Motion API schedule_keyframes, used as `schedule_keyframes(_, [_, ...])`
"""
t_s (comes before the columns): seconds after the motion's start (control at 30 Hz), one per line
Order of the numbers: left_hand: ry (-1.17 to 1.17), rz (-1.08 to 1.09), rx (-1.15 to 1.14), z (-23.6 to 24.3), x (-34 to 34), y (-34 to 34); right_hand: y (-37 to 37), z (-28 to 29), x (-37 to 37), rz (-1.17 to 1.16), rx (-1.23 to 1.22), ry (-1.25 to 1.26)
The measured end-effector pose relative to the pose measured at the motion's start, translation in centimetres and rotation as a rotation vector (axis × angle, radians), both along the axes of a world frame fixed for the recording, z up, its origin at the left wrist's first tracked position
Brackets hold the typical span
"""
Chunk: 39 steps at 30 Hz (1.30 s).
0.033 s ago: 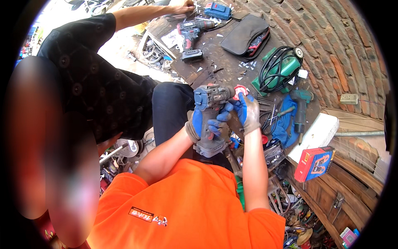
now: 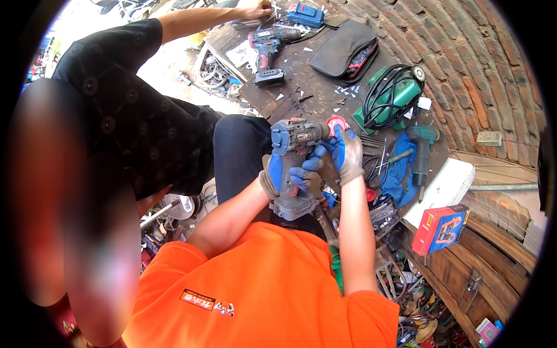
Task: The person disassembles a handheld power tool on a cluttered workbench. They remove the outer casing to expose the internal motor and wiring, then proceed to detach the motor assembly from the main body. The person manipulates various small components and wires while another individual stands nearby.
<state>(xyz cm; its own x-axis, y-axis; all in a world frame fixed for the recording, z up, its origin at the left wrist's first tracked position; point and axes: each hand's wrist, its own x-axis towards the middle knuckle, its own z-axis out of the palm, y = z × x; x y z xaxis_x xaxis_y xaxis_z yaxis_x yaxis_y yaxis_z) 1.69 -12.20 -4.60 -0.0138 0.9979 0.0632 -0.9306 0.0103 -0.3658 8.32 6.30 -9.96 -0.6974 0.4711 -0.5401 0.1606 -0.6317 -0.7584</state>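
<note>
A grey drill [image 2: 301,136] is held upright by its handle in the gloved left hand [image 2: 279,174], whose fingers are wrapped around the grip. A small red piece [image 2: 335,123] is pinched in the fingers of the gloved right hand [image 2: 349,156], right at the drill's nose (whether the two are touching cannot be told). Both are held at the near edge of a dark table [image 2: 316,107], on which a second drill [image 2: 268,49], a black pouch [image 2: 341,49] and a green machine [image 2: 403,95] wound with black cord are laid.
</note>
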Motion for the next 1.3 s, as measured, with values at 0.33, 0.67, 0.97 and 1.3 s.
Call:
schedule_keyframes(0.33, [-0.162,-0.102,0.039,-3.7,2.8,-0.6,-1.9,3.7,5.7,0.152,0.478,0.051])
schedule_keyframes(0.67, [0.563,-0.209,-0.574,-3.1,0.6,2.4,0.8,5.8,6.2,0.125,0.321,0.073])
schedule_keyframes(0.97, [1.110,-0.008,-0.895,-3.4,1.2,2.6,3.5,4.8,7.3,0.200,1.094,-0.428])
schedule_keyframes(1.3, [1.331,-0.001,-0.920,-7.3,1.1,4.3,9.7,5.3,4.9,0.510,1.369,-1.141])
